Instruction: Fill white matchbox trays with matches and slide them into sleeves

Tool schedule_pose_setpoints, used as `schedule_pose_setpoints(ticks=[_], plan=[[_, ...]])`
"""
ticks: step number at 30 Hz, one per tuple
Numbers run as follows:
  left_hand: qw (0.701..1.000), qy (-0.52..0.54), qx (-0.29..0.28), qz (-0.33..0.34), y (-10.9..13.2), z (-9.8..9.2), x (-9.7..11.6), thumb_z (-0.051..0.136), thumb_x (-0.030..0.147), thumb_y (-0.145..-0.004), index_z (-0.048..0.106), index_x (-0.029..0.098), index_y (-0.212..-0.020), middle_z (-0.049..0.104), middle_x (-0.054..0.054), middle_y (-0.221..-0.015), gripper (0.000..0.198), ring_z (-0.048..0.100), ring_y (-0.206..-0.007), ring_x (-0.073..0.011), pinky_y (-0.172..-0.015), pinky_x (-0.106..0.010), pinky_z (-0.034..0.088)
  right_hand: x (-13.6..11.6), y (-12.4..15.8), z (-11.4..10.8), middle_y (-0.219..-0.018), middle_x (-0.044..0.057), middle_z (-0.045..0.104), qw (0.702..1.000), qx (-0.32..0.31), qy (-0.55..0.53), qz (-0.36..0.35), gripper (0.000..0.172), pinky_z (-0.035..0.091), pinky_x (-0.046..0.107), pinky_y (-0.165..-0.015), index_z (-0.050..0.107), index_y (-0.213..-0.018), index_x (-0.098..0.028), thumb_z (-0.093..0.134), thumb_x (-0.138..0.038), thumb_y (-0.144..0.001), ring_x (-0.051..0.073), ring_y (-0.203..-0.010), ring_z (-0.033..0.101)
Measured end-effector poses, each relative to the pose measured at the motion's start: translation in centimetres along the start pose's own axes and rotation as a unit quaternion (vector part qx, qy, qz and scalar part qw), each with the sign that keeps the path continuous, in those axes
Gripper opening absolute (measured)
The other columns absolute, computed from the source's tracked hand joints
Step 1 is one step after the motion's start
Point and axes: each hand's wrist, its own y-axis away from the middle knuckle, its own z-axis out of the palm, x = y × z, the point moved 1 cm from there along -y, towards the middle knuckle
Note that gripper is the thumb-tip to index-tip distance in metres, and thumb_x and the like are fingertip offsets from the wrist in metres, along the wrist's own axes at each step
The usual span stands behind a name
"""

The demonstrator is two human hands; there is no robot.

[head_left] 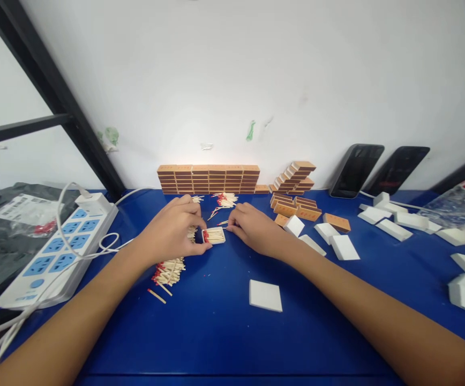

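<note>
The left hand [175,224] pinches the left end of a small tray [215,244] between thumb and fingers, just above the table [208,338] or resting on it. The right hand [253,226] is just beside the tray's other end, fingertips drawn in; whether they pinch a match cannot be told. Matches [215,234] lie inside the tray, which looks largely filled. Plenty seems left: a loose pile [170,271] near the left wrist, a heap [226,200] behind the hands and a white block [265,295] in front. Beyond, a row of stacked boxes [208,179] suggests much is done, though their contents are hidden. The left fingers cover some matches, and white blocks at far right are cut off.
</note>
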Motion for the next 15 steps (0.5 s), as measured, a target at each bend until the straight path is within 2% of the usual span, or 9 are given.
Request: schedule_pose_setpoints(ticks=[2, 5, 10, 15], plan=[[1.000, 0.001, -0.004, -0.001, -0.05, -0.05, 0.16, 0.086, 0.045, -0.083, 0.084, 0.022, -0.092, 0.069, -0.005, -0.087, 0.025, 0.058, -0.092, -0.0247, -0.086, -0.042, 0.046, -0.33, -0.31, 0.14, -0.108, 0.012, 0.068, 1.000, 0.017, 0.015, 0.007, 0.005, 0.049, 0.039, -0.093, 0.066, -0.101, -0.017, 0.064, -0.020, -0.105, 0.026, -0.105, 0.059], [1.000, 0.001, -0.009, -0.001, -0.08, -0.06, 0.34, 0.087, 0.045, -0.083, 0.084, 0.020, -0.094, 0.070, -0.005, -0.089, 0.027, 0.060, -0.094, -0.0255, -0.088, -0.042, 0.047, -0.33, -0.70, 0.26, -0.114, 0.014, 0.067, 0.999, 0.029, 0.025, 0.009, 0.007, 0.049, 0.040, -0.096, 0.065, -0.108, -0.015, 0.065, -0.021, -0.105, 0.027, -0.108, 0.058], [1.000, -0.001, -0.009, 0.001, -0.04, -0.04, 0.28, 0.086, 0.045, -0.084, 0.084, 0.019, -0.095, 0.070, -0.005, -0.088, 0.028, 0.060, -0.094, -0.0249, -0.088, -0.043, 0.047, 0.12, -1.12, 0.81, -0.107, 0.012, 0.066, 0.999, 0.001, 0.036, -0.001, 0.014, 0.048, 0.038, -0.093, 0.066, -0.097, -0.016, 0.059, -0.020, -0.108, 0.026, -0.104, 0.057], [1.000, -0.001, -0.005, 0.001, 0.00, 0.02, 0.15, 0.085, 0.046, -0.085, 0.083, 0.020, -0.094, 0.071, -0.005, -0.088, 0.027, 0.061, -0.095, -0.0253, -0.089, -0.042, 0.047, 0.34, -0.96, 0.54, -0.101, 0.011, 0.065, 0.997, 0.016, 0.063, -0.033, 0.017, 0.046, 0.036, -0.090, 0.066, -0.096, -0.017, 0.054, -0.013, -0.108, 0.025, -0.097, 0.055]])
